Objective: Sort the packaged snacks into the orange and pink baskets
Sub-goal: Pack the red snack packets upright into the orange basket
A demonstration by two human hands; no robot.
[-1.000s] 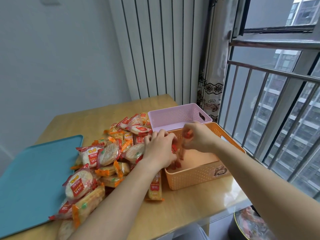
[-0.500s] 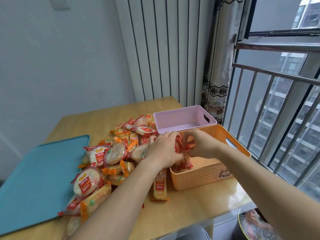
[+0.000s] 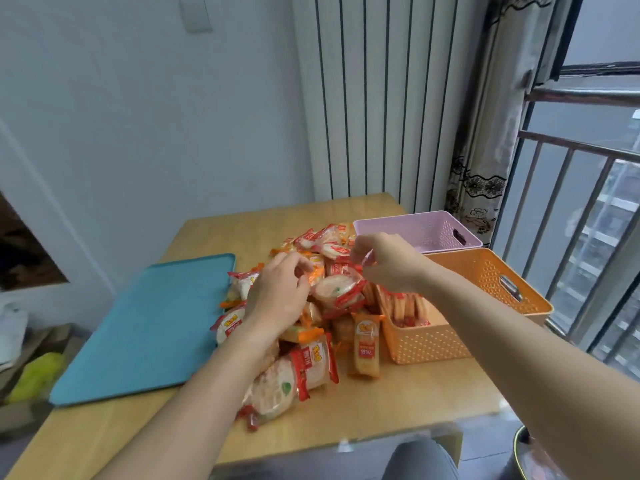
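- Sorting looks barely begun: a few red-wrapped packets stand in the orange basket [image 3: 485,327], the pink basket [image 3: 415,230] shows nothing inside, and the snack pile [image 3: 311,306] remains large beside both.
- Left hand [image 3: 277,299] rests on the pile, fingers curled; what it holds, I cannot tell.
- Right hand [image 3: 384,261] hovers loosely curled, seemingly empty.
- Wooden table [image 3: 398,403], teal tray [image 3: 145,327], curtained window.

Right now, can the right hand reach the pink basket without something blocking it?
Probably yes. The right hand hovers over the snack pile, just beside the pink basket, whose top is open. Nothing stands between them; the orange basket lies nearer the person.
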